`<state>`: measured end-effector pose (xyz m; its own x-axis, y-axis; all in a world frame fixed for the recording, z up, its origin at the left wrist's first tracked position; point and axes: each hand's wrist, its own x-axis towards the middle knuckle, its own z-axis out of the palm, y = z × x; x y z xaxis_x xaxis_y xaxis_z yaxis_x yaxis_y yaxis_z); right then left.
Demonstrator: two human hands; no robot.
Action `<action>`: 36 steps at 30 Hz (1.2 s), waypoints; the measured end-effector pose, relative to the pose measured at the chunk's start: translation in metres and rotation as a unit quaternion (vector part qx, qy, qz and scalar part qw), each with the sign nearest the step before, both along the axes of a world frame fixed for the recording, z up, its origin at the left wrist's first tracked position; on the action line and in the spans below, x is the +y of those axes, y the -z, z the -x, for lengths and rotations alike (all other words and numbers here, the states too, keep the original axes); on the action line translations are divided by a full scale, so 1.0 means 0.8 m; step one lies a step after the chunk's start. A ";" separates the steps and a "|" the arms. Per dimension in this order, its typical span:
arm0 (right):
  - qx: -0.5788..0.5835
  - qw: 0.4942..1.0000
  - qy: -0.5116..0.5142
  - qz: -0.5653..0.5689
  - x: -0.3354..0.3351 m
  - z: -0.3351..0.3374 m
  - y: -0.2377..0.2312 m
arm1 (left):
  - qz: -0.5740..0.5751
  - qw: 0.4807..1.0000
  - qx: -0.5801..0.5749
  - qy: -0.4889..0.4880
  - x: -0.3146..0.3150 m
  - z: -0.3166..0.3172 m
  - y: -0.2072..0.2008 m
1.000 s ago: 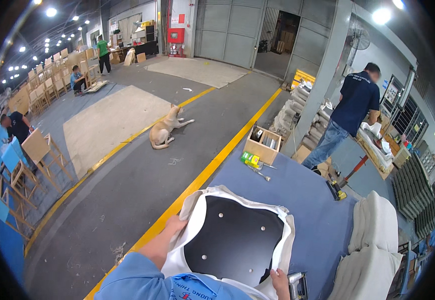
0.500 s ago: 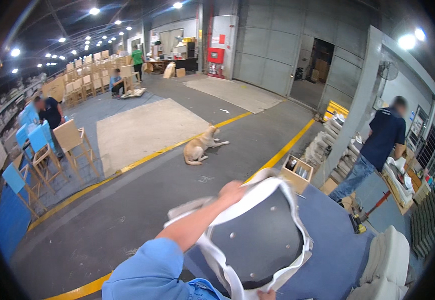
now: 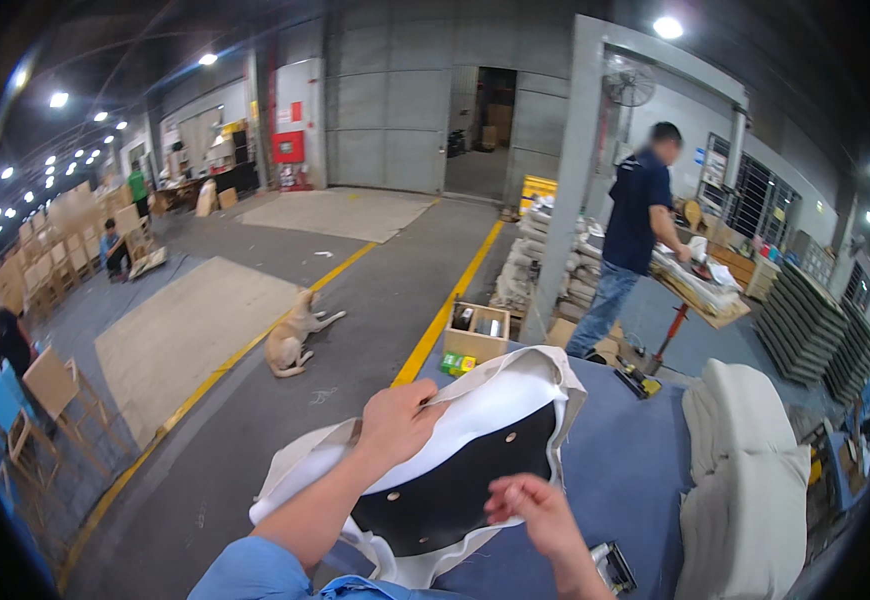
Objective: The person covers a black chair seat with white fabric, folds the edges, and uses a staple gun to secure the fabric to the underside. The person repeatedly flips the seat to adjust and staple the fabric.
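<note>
In front of me is a chair seat pad with its underside up: a black board (image 3: pixel 435 490) with several small holes, white padding (image 3: pixel 475 410) around it and loose beige fabric (image 3: pixel 295 455) at the rim. My left hand (image 3: pixel 398 420) is closed on the fabric and padding along the far edge. Above the pad's near right side hovers my right hand (image 3: pixel 535 510), fingers loosely bent and apart, with nothing visible in them. A staple gun (image 3: pixel 612 568) lies on the blue-grey work surface (image 3: pixel 620 470) beside my right forearm.
Beige cushions (image 3: pixel 745 480) are stacked at the right. A wooden box (image 3: pixel 477 335) and a yellow-black power tool (image 3: pixel 639 382) are at the far edge. Beyond, a person in dark blue (image 3: pixel 635 220) works at a bench. A dog (image 3: pixel 298 335) lies on the floor; chairs (image 3: pixel 60 385) stand left.
My view has swung right. The right hand has risen from the pad's near edge to above its right side. The left hand still grips the far edge, and the pad has turned and tilted.
</note>
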<state>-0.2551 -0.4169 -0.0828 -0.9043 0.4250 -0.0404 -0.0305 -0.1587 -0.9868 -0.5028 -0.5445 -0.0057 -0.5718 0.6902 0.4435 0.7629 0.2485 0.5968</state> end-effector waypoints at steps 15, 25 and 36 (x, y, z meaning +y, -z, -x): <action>0.000 0.987 0.100 0.123 0.030 0.013 -0.119 | -0.074 0.987 0.053 0.135 -0.050 -0.105 0.015; -0.141 0.970 0.161 0.119 0.026 -0.004 -0.137 | -0.181 0.949 0.143 0.214 -0.058 -0.142 0.021; -0.068 0.981 0.176 0.037 0.011 -0.008 -0.109 | -0.111 0.971 0.090 0.194 -0.071 -0.143 0.004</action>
<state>-0.2485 -0.4078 0.0041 -0.6858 0.7018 -0.1929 0.0339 -0.2339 -0.9717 -0.3882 -0.6012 -0.0089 -0.1870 0.7141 0.6746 0.8706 -0.1976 0.4506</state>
